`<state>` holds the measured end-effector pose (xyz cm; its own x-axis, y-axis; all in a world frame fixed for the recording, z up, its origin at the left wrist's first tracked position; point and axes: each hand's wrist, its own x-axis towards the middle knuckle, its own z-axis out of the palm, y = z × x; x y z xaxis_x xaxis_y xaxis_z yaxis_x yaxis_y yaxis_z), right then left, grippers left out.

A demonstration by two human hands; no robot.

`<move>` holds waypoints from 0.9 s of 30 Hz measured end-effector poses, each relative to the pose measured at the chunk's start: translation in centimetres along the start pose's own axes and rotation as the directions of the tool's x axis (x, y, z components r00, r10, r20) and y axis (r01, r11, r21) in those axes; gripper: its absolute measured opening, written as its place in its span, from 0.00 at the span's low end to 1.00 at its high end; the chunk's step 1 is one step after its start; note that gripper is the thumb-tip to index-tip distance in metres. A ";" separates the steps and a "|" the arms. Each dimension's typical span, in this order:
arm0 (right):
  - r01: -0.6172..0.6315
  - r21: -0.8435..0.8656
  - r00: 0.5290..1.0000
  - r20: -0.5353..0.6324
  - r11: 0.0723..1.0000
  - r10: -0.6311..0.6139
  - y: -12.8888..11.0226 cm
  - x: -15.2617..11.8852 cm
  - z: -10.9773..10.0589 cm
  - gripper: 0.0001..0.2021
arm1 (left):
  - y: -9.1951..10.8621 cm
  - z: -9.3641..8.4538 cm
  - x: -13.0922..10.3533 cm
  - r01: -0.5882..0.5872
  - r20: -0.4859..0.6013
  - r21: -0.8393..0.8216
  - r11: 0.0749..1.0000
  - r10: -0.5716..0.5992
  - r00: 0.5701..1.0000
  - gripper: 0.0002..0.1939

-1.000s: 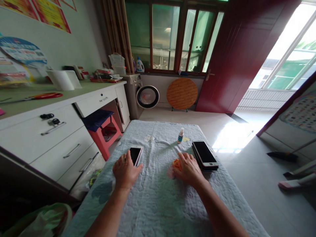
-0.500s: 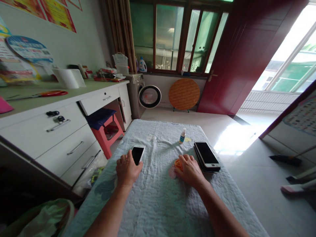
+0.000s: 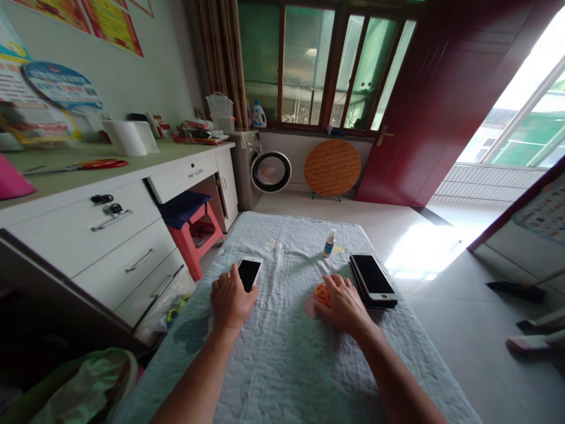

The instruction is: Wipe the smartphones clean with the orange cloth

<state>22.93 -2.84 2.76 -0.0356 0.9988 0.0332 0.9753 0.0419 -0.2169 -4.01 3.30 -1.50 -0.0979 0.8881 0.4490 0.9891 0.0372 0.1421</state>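
A pale blue quilted cloth (image 3: 286,365) covers the table and fills the lower middle of the head view. At its 9 o'clock stands a white desk with drawers (image 3: 110,235), a red stool (image 3: 194,235) tucked under it. At 12 o'clock, against the far wall, sit a washing machine (image 3: 265,171) and a round wooden tabletop (image 3: 332,168).

On the cloth, the left hand (image 3: 230,301) lies palm down at 10 o'clock, fingers loosely together, the fingertips touching the near end of a white smartphone (image 3: 249,273) that lies screen up. The right hand (image 3: 344,303) rests at 2 o'clock, fingers curled over an orange cloth (image 3: 322,292), partly covering it. Just beside that hand, at its 2 o'clock, lies a stack of smartphones (image 3: 373,280), the top one white-framed, screen dark. A small dropper bottle (image 3: 329,244) stands upright beyond them at 12 o'clock.
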 end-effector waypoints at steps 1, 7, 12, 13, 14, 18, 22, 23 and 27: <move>-0.002 0.002 1.000 0.001 1.000 0.002 0.0 0.0 -0.1 0.24 | 0.1 -0.3 0.0 -0.001 -0.019 -0.011 1.000 0.000 1.000 0.33; 0.008 0.017 1.000 0.001 1.000 -0.008 0.1 0.0 -0.2 0.20 | 2.3 -1.7 -0.8 -0.179 -0.097 -0.238 0.955 0.160 0.982 0.28; -0.014 0.012 0.999 -0.038 1.000 0.014 0.5 0.3 0.1 0.16 | 5.2 -1.5 -2.9 -0.258 -0.055 -0.427 0.867 0.259 0.964 0.28; -0.013 0.011 0.999 -0.048 1.000 0.014 0.6 0.3 0.2 0.14 | 5.7 -1.5 -3.2 -0.261 -0.042 -0.448 0.855 0.272 0.961 0.28; -0.010 0.011 0.999 -0.054 1.000 0.010 0.7 0.3 0.3 0.12 | 6.1 -1.4 -3.5 -0.258 -0.026 -0.466 0.846 0.279 0.960 0.29; 0.018 0.049 0.998 -0.063 0.999 -0.015 1.0 0.4 0.7 0.03 | 6.9 -1.4 -4.0 -0.231 0.053 -0.472 0.851 0.289 0.956 0.29; 0.051 0.235 0.988 -0.157 0.971 -0.014 1.1 0.9 1.0 0.05 | 6.9 -1.2 -3.9 -0.212 0.116 -0.440 0.873 0.289 0.950 0.29; 0.045 0.317 0.986 -0.167 0.947 0.009 1.0 1.0 1.0 0.06 | 6.9 -1.1 -3.9 -0.207 0.128 -0.435 0.876 0.288 0.949 0.29; -0.044 0.706 0.991 -0.057 0.707 0.119 0.5 1.4 1.3 0.06 | 6.7 -0.9 -3.8 -0.190 0.176 -0.435 0.880 0.290 0.941 0.29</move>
<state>23.08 -1.43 1.40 0.0928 0.9937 0.0623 0.5371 0.0027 -0.8435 2.92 -0.29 -1.46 0.2143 0.9270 0.3079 0.8416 -0.3352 0.4235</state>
